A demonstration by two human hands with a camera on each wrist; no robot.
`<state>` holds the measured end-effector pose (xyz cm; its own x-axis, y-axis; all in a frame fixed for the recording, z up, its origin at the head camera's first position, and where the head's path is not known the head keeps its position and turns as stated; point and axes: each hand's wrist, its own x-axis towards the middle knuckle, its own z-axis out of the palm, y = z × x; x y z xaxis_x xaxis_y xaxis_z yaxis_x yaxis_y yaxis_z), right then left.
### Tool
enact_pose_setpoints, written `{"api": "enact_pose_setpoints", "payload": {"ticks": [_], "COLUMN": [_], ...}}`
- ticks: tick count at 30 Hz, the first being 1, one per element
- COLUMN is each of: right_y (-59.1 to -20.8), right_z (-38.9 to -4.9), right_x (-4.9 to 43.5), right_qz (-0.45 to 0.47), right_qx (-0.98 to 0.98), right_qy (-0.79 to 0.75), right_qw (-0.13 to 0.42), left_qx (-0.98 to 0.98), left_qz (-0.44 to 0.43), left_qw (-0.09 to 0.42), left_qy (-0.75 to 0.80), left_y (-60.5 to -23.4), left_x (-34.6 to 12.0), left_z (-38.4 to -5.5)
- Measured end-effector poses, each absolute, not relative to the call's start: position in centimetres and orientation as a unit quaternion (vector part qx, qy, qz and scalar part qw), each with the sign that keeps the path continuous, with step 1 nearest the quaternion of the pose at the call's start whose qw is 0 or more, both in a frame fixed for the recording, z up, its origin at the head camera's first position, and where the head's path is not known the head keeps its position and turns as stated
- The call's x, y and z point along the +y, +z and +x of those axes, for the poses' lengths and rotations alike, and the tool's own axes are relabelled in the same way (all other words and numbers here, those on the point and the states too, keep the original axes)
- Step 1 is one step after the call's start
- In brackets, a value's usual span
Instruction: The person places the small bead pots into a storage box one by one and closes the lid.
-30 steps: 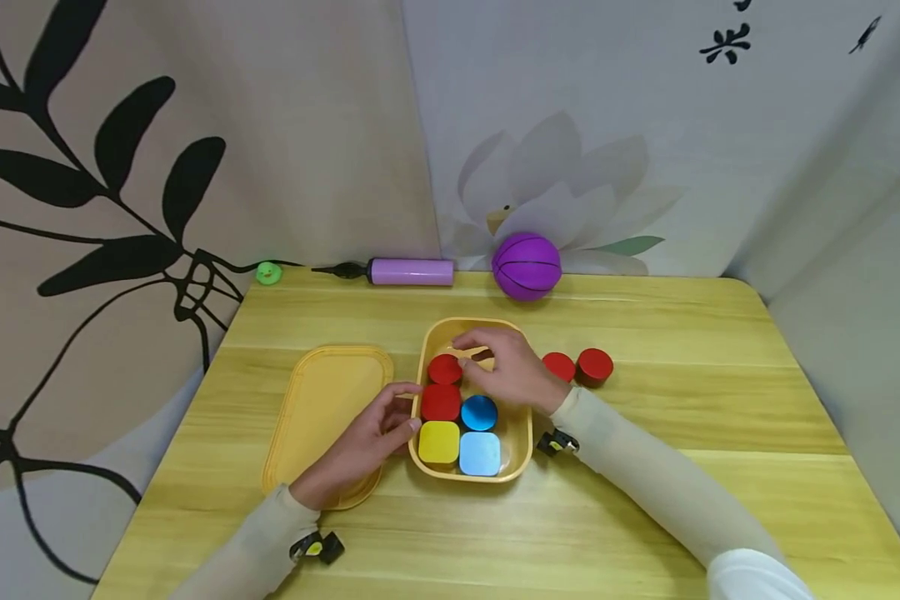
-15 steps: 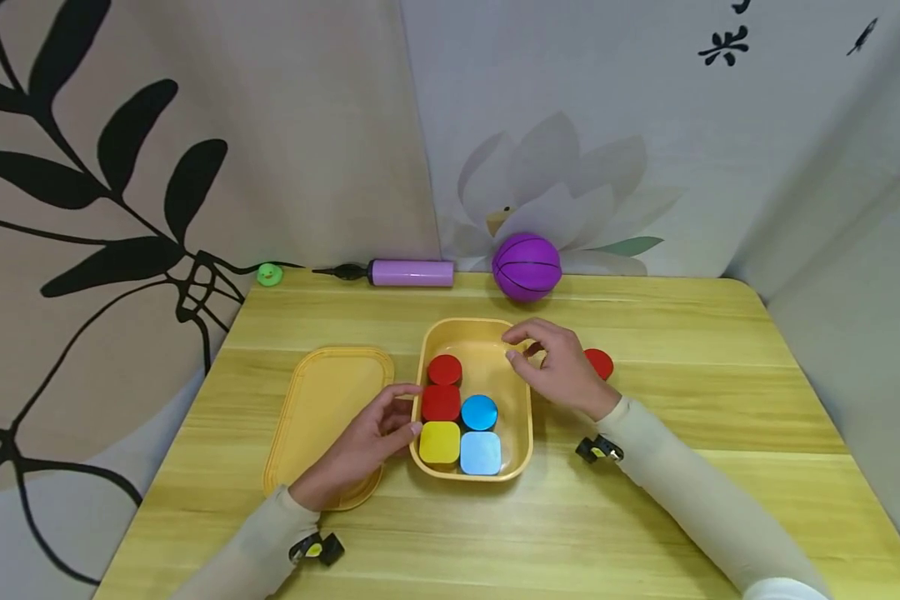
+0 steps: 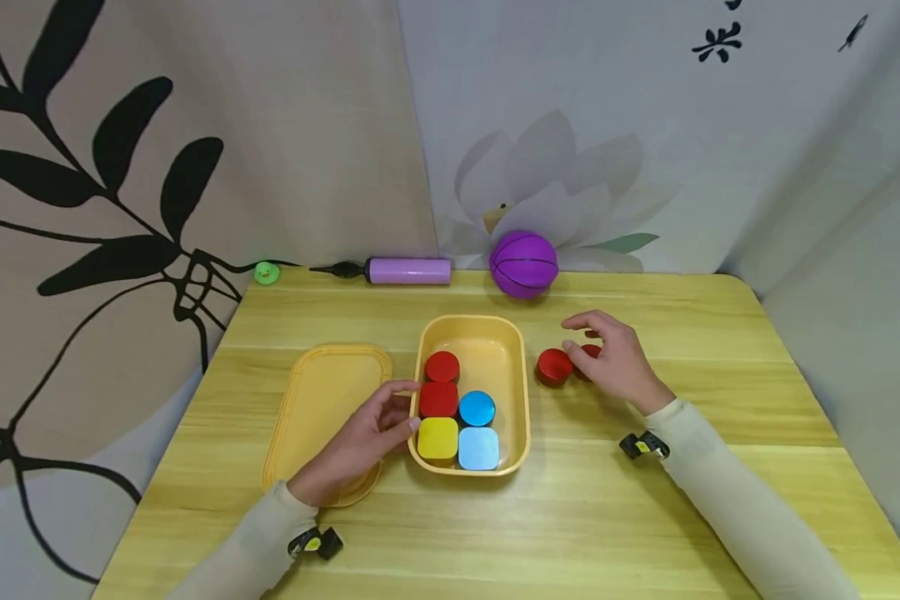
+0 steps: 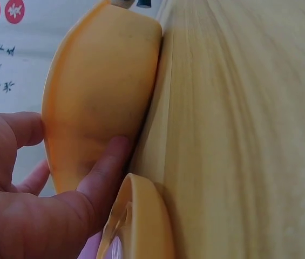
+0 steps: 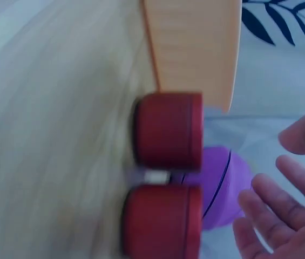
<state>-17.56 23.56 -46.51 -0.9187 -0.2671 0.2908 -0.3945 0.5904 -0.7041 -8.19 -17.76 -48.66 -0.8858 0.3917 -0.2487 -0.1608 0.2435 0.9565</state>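
My left hand [image 3: 367, 437] rests against the left side of the yellow box [image 3: 510, 433], fingers spread on its outer wall [image 4: 101, 75] in the left wrist view. Inside lie a red round piece [image 3: 442, 367], a red square one [image 3: 438, 400], a yellow square one [image 3: 438, 439], a blue round one [image 3: 477, 408] and a light blue square one [image 3: 478, 448]. Right of the box stand two red cylinders [image 3: 554, 367], each with a seam near its top. Over the farther one, partly hidden, hovers my right hand [image 3: 618, 362], holding nothing, fingers apart from both cylinders [image 5: 168, 130].
A yellow lid [image 3: 330, 392] lies on the wooden table [image 3: 607, 517], left of the box and partly under my left hand. Along the back edge sit a green duck [image 3: 267, 272], a purple pump [image 3: 408, 271] and a purple ball [image 3: 523, 264], close to the curtain.
My right hand has drawn out of the box and moved right, over the red cylinders. The nearer cylinder, covered half a second ago, shows again. My left hand has stayed at the box.
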Motion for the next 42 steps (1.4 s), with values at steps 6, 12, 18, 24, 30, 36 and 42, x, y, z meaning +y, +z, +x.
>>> {"api": "enact_pose_setpoints", "payload": {"ticks": [6, 12, 18, 24, 30, 36, 42], "right_y": [-47.2, -48.2, -48.9, -49.1, -48.8, -48.9, -49.0], "right_z": [-17.3, -17.2, -17.2, -16.7, -16.6, -16.6, -16.6], "right_x": [25.8, 27.4, 27.9, 28.3, 28.5, 28.8, 29.0], "right_qz": [0.145, 0.114, 0.104, 0.098, 0.098, 0.102, 0.102], "right_qx": [-0.913, -0.907, -0.904, -0.908, -0.905, -0.903, -0.902], "right_qy": [0.377, 0.406, 0.411, 0.397, 0.4, 0.404, 0.406], "right_qw": [0.053, 0.0, -0.061, -0.088, -0.104, -0.106, -0.104], "left_qx": [0.752, 0.769, 0.76, 0.759, 0.761, 0.759, 0.757], "left_qz": [0.067, 0.074, 0.07, 0.075, 0.071, 0.073, 0.082], "left_qw": [0.237, 0.223, 0.231, 0.232, 0.231, 0.23, 0.234], "left_qy": [0.611, 0.595, 0.603, 0.604, 0.601, 0.604, 0.605], "left_y": [-48.5, -48.0, -47.7, -47.8, -47.5, -47.5, -47.6], "left_x": [-17.7, -17.6, -17.8, -17.8, -17.6, -17.5, -17.7], "left_z": [-8.2, -8.2, -8.1, -7.9, -8.1, -8.2, -8.3]}}
